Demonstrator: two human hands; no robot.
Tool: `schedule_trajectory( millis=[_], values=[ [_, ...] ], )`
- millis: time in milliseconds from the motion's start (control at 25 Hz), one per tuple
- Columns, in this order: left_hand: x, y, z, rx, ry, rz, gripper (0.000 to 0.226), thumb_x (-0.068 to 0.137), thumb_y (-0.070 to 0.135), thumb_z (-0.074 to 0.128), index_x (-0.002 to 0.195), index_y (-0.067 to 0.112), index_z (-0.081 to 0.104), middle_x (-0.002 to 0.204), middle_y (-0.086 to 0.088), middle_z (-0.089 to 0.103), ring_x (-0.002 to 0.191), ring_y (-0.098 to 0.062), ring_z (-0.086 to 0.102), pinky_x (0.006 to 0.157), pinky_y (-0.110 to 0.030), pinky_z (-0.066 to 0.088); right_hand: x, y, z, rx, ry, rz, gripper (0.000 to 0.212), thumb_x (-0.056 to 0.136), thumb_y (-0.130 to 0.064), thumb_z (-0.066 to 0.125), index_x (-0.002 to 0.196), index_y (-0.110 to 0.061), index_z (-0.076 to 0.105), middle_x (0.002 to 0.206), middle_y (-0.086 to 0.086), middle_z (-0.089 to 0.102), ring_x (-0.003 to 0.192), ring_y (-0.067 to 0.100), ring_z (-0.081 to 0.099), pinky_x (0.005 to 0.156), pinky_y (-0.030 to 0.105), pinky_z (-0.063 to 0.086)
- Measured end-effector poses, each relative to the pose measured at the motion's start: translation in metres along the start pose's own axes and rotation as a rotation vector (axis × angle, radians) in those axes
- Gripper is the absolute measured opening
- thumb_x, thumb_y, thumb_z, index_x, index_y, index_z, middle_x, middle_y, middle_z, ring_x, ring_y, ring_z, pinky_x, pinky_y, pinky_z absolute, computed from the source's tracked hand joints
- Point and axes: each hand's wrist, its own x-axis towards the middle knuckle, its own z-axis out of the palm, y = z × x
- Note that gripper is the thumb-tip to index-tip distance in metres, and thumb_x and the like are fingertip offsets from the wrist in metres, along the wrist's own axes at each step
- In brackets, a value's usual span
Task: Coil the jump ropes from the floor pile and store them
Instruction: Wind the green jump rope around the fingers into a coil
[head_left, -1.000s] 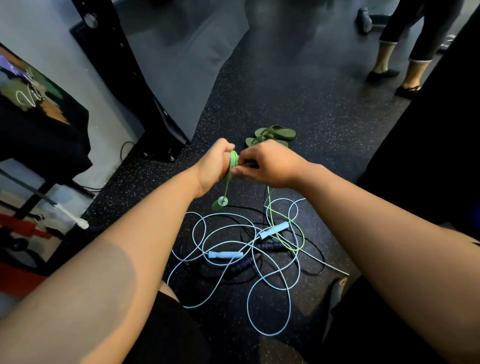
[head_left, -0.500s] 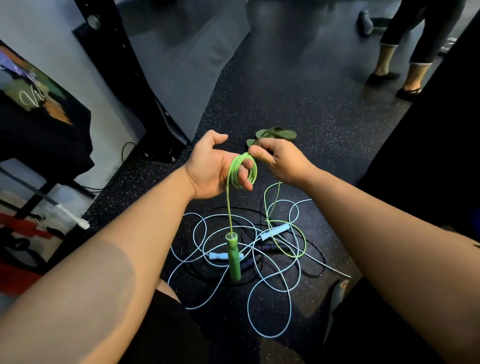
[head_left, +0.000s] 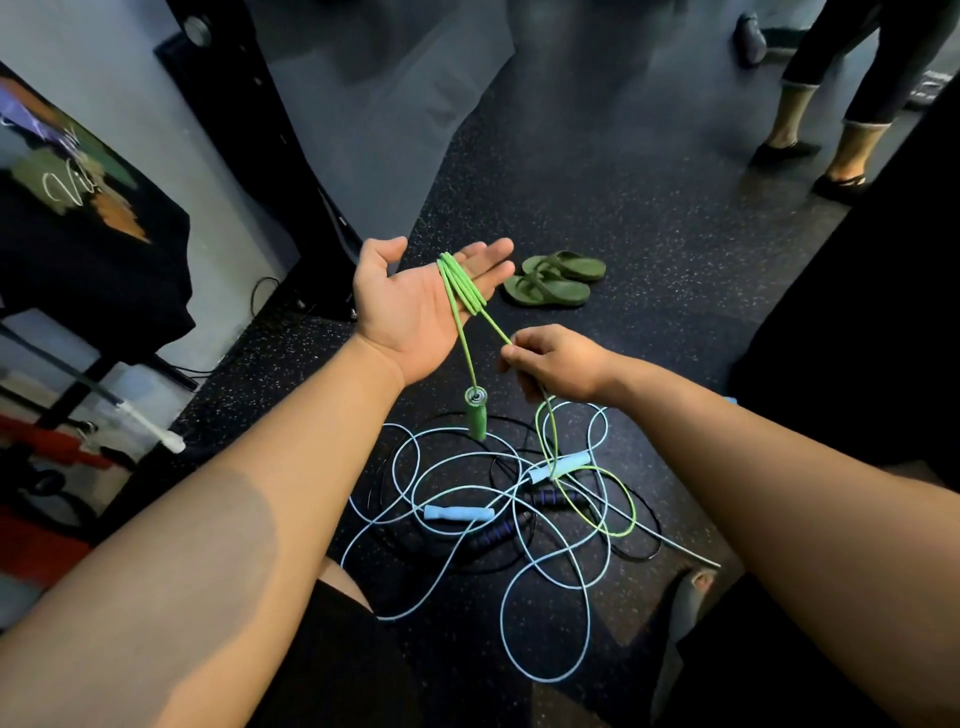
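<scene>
The left hand (head_left: 410, 312) is held palm up at the centre of the frame, its grip open, with straight fingers and the thumb spread away. Several turns of the green jump rope (head_left: 462, 286) are looped over those fingers and lie across the palm. From the loops one strand drops to the green handle (head_left: 477, 418), which hangs just below the wrist, above the pile.

The right hand (head_left: 558, 364), just right of centre, has its grip closed on the other strand, pinching it between thumb and curled fingers. From there the green cord runs down to the floor (head_left: 623, 208) and ends in a loose loop among the other ropes.

The pile lies at lower centre. It holds a light blue jump rope (head_left: 457, 513) spread in wide loops, its second handle (head_left: 560, 465) to the right, tangled with a black jump rope (head_left: 493, 535).

A pair of green sandals (head_left: 556, 280) sits just beyond the left fingertips. Another person's legs (head_left: 789, 119) stand at upper right.
</scene>
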Motion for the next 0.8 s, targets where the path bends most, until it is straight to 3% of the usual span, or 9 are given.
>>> schedule_trajectory(
  millis=[200,320,440,520,640,800],
  values=[
    [0.014,0.007,-0.012,0.178,0.078,0.013,0.098,0.076,0.052,0.033,0.151,-0.01,0.021,0.144,-0.024,0.054,0.139,-0.036,0.047,0.113,-0.04,0.031,-0.002,-0.013,-0.015,-0.278,-0.061,-0.047,0.027,0.102,-0.029,0.048,0.092,-0.013,0.067,0.063,0.001,0.064,0.05,0.014,0.059,0.054,0.025,0.048],
    [0.018,0.005,-0.016,0.255,0.144,-0.01,0.092,0.083,0.049,0.03,0.152,-0.011,0.018,0.142,-0.026,0.055,0.138,-0.036,0.047,0.115,-0.04,0.031,-0.008,-0.024,-0.023,-0.491,-0.056,-0.122,0.029,0.101,-0.032,0.048,0.089,-0.013,0.067,0.064,-0.003,0.063,0.052,0.008,0.058,0.059,0.027,0.046],
    [0.016,-0.016,-0.006,0.499,0.163,-0.167,0.079,0.091,0.045,0.02,0.145,-0.013,0.031,0.124,-0.029,0.061,0.116,-0.032,0.06,0.103,-0.035,0.044,-0.014,-0.031,-0.029,-0.565,0.051,-0.298,0.029,0.101,-0.031,0.05,0.094,-0.01,0.069,0.075,0.003,0.065,0.063,0.021,0.057,0.065,0.035,0.041],
    [0.011,-0.028,0.001,0.681,0.006,-0.314,0.073,0.086,0.048,0.022,0.122,-0.008,0.051,0.101,-0.02,0.06,0.092,-0.022,0.061,0.088,-0.029,0.048,-0.018,-0.028,-0.033,-0.55,0.109,-0.351,0.028,0.099,-0.034,0.055,0.094,-0.01,0.068,0.075,0.001,0.066,0.066,0.023,0.057,0.062,0.035,0.037],
    [0.005,-0.036,0.005,0.799,-0.099,-0.415,0.064,0.09,0.048,0.01,0.094,-0.001,0.052,0.088,-0.018,0.061,0.087,-0.026,0.062,0.088,-0.033,0.046,-0.024,-0.021,-0.042,-0.438,0.168,-0.359,0.027,0.09,-0.042,0.068,0.084,-0.016,0.065,0.068,-0.004,0.064,0.062,0.017,0.057,0.059,0.034,0.044],
    [-0.003,-0.033,0.012,0.832,-0.085,-0.473,0.077,0.095,0.043,0.004,0.099,-0.012,0.058,0.074,-0.022,0.071,0.077,-0.036,0.069,0.082,-0.03,0.053,-0.029,-0.02,-0.05,-0.353,0.222,-0.404,0.042,0.078,-0.055,0.072,0.079,-0.016,0.059,0.065,-0.004,0.058,0.06,0.018,0.052,0.057,0.035,0.041]
  ],
)
